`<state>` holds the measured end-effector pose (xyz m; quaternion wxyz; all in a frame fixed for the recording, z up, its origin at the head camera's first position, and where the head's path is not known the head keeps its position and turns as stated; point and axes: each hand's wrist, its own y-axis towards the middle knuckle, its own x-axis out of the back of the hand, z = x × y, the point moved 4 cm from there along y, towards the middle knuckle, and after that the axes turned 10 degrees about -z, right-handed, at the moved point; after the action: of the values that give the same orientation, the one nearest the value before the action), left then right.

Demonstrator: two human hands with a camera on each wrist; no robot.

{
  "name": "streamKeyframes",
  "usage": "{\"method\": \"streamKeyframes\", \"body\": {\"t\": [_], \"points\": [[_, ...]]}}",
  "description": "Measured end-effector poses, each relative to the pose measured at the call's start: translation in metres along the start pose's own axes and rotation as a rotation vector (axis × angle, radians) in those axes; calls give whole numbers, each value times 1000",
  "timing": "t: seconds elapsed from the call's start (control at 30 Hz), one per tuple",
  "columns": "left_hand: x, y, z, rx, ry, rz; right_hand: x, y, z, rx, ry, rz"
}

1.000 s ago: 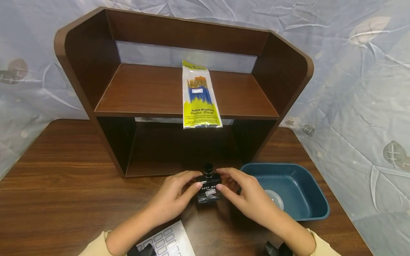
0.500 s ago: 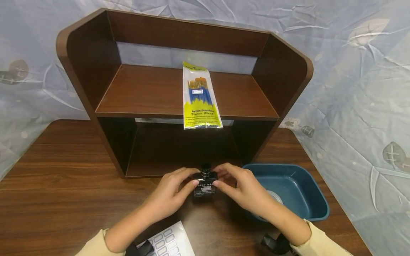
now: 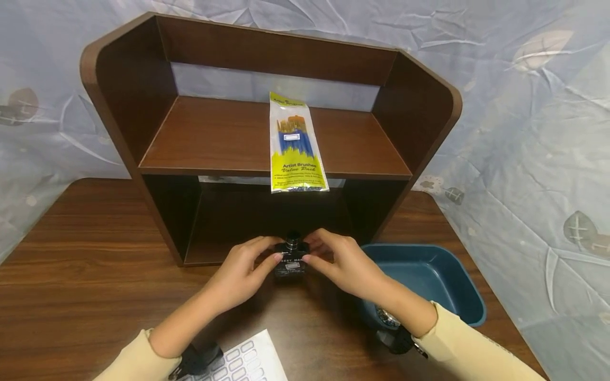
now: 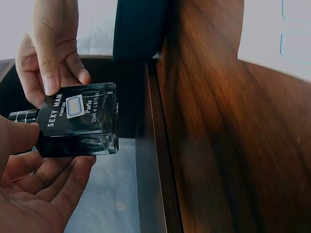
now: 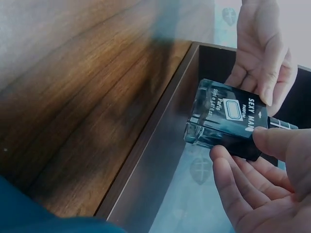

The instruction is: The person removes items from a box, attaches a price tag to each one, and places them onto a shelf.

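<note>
A black glass perfume bottle (image 3: 290, 260) marked "SEXY MAN" is held between both hands, just above the desk at the front lip of the brown shelf unit's (image 3: 119, 121) lower compartment. My left hand (image 3: 272, 251) pinches its left side with thumb and fingers. On the other side my right hand (image 3: 310, 250) pinches it the same way. In the left wrist view the bottle (image 4: 80, 121) lies between my left hand (image 4: 34, 194) below and the right hand's fingers (image 4: 51, 53) above. The right wrist view shows the bottle (image 5: 226, 116) over the shelf's bottom board, with the cap pointing inward.
A yellow pack of artist brushes (image 3: 294, 145) lies on the upper shelf and overhangs its front edge. A blue plastic tub (image 3: 457, 286) stands on the desk at the right of the shelf. A white sticker sheet (image 3: 248, 362) lies by my left forearm.
Both hands have carried the bottle away from me and slightly left, from the open desk to the mouth of the shelf's lower compartment.
</note>
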<state>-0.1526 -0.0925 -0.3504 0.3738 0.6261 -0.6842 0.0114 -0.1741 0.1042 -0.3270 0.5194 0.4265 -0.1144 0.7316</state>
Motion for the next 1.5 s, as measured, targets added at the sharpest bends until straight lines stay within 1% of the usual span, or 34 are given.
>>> {"method": "streamKeyframes", "body": {"t": [0.17,0.33,0.5,0.67,0.8,0.87,1.03,1.23,1.5], "points": [[4,7,10,10,7,-10,-6,13,-2,3,5,-11],[11,13,23,51,28,-33,-18,30,-1,-24,2,5],[17,19,37,90,41,-52,-28,47,-1,-4,7,1],[19,25,49,133,54,-53,-33,56,-4,25,31,-20],[19,29,53,163,36,-48,-35,62,-9,33,48,-39],[19,32,56,165,33,-48,-36,65,-12,36,54,-50],[21,36,61,185,57,-55,-38,72,-14,60,56,-65],[22,39,68,236,50,-65,-43,79,-15,54,22,-66],[22,42,76,267,24,-65,-51,87,-18,32,0,-43]]}}
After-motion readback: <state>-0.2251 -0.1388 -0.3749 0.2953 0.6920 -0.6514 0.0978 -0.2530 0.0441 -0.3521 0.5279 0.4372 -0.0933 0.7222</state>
